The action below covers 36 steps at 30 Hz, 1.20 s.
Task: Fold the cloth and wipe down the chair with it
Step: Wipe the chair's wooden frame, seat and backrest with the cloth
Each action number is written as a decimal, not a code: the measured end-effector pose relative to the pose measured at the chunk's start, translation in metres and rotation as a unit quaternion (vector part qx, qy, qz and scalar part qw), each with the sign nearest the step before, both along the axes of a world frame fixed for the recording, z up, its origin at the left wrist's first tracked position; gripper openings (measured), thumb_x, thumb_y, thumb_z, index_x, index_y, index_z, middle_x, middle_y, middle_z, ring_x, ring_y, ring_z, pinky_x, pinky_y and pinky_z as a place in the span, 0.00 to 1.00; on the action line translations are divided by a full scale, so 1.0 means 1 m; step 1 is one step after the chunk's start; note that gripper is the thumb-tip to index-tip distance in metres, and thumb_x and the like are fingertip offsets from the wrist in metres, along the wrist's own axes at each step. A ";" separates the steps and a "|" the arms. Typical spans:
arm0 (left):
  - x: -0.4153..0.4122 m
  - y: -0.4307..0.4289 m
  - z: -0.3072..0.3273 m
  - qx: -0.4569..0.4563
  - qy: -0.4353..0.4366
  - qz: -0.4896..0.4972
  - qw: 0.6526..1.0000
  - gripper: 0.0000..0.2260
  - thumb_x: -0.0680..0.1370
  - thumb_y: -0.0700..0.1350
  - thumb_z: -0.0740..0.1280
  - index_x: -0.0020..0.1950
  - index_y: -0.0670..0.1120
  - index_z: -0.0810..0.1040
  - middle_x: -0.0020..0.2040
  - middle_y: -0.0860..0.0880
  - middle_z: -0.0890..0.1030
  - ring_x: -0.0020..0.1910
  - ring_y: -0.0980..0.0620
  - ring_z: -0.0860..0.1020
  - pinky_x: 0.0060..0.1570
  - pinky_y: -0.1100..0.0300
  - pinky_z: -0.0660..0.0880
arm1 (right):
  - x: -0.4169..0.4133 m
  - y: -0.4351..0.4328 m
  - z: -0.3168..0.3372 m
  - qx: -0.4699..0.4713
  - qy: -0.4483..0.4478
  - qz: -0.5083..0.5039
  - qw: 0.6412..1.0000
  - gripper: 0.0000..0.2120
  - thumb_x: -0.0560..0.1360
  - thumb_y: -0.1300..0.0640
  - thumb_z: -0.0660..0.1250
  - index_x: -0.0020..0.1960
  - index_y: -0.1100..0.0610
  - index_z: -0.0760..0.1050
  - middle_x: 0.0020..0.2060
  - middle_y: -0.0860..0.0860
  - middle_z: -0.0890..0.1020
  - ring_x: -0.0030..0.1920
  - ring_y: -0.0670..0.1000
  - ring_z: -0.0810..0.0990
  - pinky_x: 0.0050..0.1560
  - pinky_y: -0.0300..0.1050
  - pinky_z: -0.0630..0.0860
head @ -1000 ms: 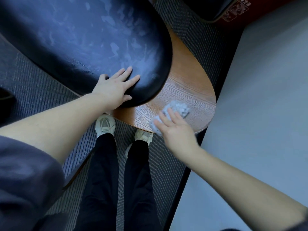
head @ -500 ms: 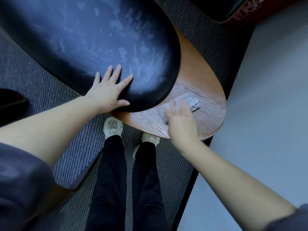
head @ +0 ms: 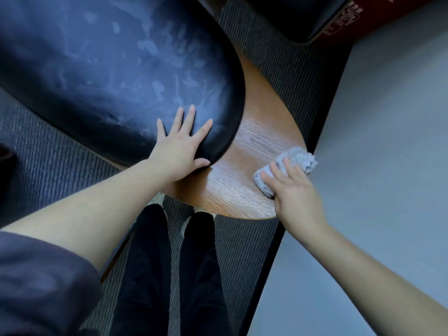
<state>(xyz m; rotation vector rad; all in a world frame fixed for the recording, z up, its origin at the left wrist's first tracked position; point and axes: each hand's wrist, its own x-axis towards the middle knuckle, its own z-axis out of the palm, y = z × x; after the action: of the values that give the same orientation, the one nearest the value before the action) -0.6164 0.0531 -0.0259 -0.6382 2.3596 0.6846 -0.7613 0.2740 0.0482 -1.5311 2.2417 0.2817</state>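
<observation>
I am watching the left hand lying flat, fingers spread, on the black cushion, while the right hand is pressing the bunched cloth, fingers straight, onto the wooden chair at its right edge.

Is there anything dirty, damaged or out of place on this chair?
Yes: the black cushion is covered with pale smears and patches, mostly above the left hand resting on it. The wood beside the cloth under the right hand looks intact. Nothing is spilled.
</observation>
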 end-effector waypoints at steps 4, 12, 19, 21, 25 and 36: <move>-0.033 -0.005 -0.001 0.018 -0.003 0.018 1.000 0.40 0.77 0.64 0.62 0.80 0.56 0.41 0.80 0.44 0.35 0.78 0.40 0.37 0.72 0.29 0.47 | -0.031 -0.027 -0.020 0.048 -0.008 -0.034 0.998 0.20 0.72 0.67 0.57 0.59 0.57 0.79 0.62 0.57 0.78 0.65 0.63 0.72 0.66 0.57 0.66; -0.062 -0.032 -0.025 0.043 -0.126 0.096 0.986 0.53 0.70 0.73 0.63 0.77 0.55 0.29 0.76 0.43 0.26 0.75 0.39 0.28 0.67 0.23 0.41 | -0.106 -0.147 -0.123 0.073 0.009 -0.032 0.997 0.23 0.74 0.67 0.57 0.68 0.55 0.69 0.74 0.56 0.63 0.71 0.61 0.60 0.67 0.54 0.60; -0.062 -0.034 -0.041 0.077 -0.167 0.093 0.979 0.54 0.69 0.74 0.61 0.72 0.56 0.22 0.71 0.44 0.19 0.71 0.39 0.22 0.65 0.24 0.36 | -0.137 -0.215 -0.156 0.055 0.034 -0.062 0.996 0.22 0.78 0.67 0.55 0.71 0.58 0.65 0.68 0.61 0.67 0.66 0.61 0.67 0.58 0.54 0.69; -0.061 -0.034 -0.042 0.080 -0.167 0.094 0.978 0.55 0.69 0.74 0.61 0.72 0.56 0.21 0.70 0.44 0.18 0.70 0.39 0.21 0.65 0.24 0.35 | -0.144 -0.226 -0.162 0.062 0.011 -0.060 0.996 0.24 0.78 0.68 0.54 0.73 0.58 0.62 0.71 0.61 0.64 0.70 0.62 0.64 0.62 0.56 0.68; -0.061 -0.033 -0.043 0.085 -0.173 0.093 0.977 0.55 0.69 0.74 0.62 0.71 0.56 0.20 0.70 0.44 0.17 0.70 0.39 0.21 0.65 0.24 0.34 | -0.150 -0.219 -0.172 0.050 -0.040 -0.063 0.996 0.27 0.77 0.67 0.55 0.74 0.52 0.61 0.75 0.59 0.60 0.73 0.62 0.61 0.64 0.56 0.69; -0.058 -0.029 -0.030 0.047 -0.130 0.100 0.985 0.52 0.69 0.74 0.61 0.76 0.56 0.28 0.75 0.45 0.25 0.75 0.41 0.27 0.67 0.25 0.38 | -0.081 -0.085 -0.080 0.041 -0.101 0.188 0.976 0.25 0.67 0.62 0.49 0.57 0.55 0.77 0.60 0.53 0.78 0.62 0.57 0.73 0.59 0.54 0.69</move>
<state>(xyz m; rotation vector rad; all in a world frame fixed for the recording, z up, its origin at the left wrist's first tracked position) -0.6748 0.0238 -0.0559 -0.8741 2.0285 0.7458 -0.8428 0.1888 -0.0321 -1.8431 1.7567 0.3048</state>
